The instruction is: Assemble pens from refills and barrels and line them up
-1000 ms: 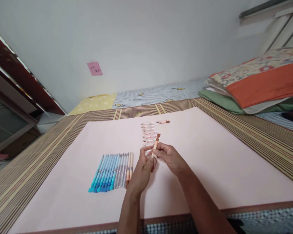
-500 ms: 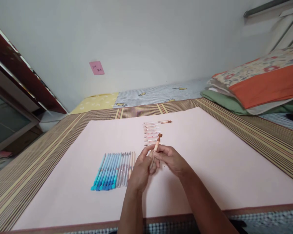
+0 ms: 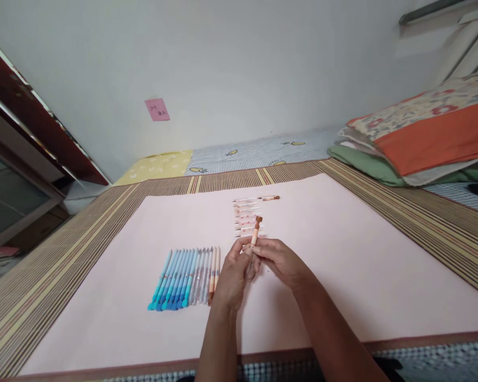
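Observation:
My left hand (image 3: 234,273) and my right hand (image 3: 281,260) meet at the middle of the pink sheet, both closed on one pen. That pen (image 3: 255,233) has a peach barrel and a brown top, and it points up and away from me; its lower part is largely hidden by my fingers. Just beyond my hands lies a column of thin pen refills (image 3: 246,216). A short peach-and-brown pen part (image 3: 271,198) rests at the column's far right. Left of my left hand are blue pens (image 3: 177,276), clear greyish pens (image 3: 202,276) and peach pens (image 3: 215,268), side by side.
The pink sheet (image 3: 115,297) covers much of a striped mat (image 3: 63,276). Folded bedding (image 3: 430,135) is piled at the right. Behind the mat runs a checked cloth (image 3: 255,151) along the wall, where a pink note (image 3: 157,109) is stuck.
My hands and the held pen have shifted slightly; the pen stands a little more upright. My left hand moved a bit right, showing more of the peach pens.

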A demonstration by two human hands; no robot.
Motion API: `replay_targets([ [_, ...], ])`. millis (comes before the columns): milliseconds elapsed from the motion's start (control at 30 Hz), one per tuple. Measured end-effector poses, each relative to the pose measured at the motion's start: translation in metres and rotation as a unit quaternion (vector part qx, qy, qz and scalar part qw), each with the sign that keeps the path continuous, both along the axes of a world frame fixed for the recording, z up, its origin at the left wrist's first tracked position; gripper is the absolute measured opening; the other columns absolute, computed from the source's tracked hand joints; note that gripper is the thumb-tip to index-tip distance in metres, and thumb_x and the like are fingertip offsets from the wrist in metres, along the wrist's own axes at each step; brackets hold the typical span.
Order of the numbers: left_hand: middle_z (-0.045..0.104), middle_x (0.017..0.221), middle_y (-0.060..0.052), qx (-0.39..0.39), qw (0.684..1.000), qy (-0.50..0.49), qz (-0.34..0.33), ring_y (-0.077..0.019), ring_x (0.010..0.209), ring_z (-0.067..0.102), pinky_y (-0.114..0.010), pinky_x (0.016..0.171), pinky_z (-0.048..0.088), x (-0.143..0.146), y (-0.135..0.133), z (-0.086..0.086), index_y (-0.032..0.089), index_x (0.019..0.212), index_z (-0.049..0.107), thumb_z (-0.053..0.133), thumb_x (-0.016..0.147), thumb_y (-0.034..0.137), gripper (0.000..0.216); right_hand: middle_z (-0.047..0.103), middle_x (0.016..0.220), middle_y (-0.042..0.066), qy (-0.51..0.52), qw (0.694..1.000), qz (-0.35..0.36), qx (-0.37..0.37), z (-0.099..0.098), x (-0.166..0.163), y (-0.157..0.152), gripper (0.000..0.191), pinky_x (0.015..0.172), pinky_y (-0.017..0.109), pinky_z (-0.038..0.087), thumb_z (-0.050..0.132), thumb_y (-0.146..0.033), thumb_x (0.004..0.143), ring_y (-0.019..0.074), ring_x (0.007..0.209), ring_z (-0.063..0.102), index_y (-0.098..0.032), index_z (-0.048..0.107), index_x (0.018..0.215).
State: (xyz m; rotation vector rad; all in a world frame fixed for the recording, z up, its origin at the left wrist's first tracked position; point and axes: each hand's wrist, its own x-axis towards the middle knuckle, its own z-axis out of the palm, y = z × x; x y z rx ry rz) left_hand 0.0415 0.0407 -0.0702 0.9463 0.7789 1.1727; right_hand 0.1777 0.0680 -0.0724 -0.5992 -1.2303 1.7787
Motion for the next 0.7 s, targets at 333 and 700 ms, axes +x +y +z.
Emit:
replay_targets([
  [333, 0.056, 0.06, 0.004, 0.003, 1.0, 0.02, -0.005, -0.006, 0.047, 0.032, -0.022, 0.052, 0.025, 0.001, 0.001, 0.001, 0.014, 0.102, 0.059, 0.063, 0.091, 0.04, 0.029, 0.066, 0.059, -0.001, -0.055, 0.995, -0.088, 0.008, -0.004, 0.006, 0.005, 0.031, 0.06, 0.032, 0.049, 0.076, -0.043, 0.08, 0.0181, 0.055, 0.064, -0.018, 0.072, 0.097],
  [700, 0.073, 0.082, -0.005, -0.07, 0.995, -0.054, 0.045, -0.0127, 0.064, 0.064, -0.026, 0.068, 0.048, -0.003, 0.001, -0.001, 0.016, 0.109, 0.052, 0.089, 0.067, 0.026, 0.057, 0.057, 0.063, -0.002, 0.085, 0.994, -0.026, -0.071, -0.019, 0.009, 0.011, 0.026, 0.058, 0.032, 0.048, 0.076, -0.039, 0.083, 0.016, 0.056, 0.061, -0.016, 0.069, 0.09],
])
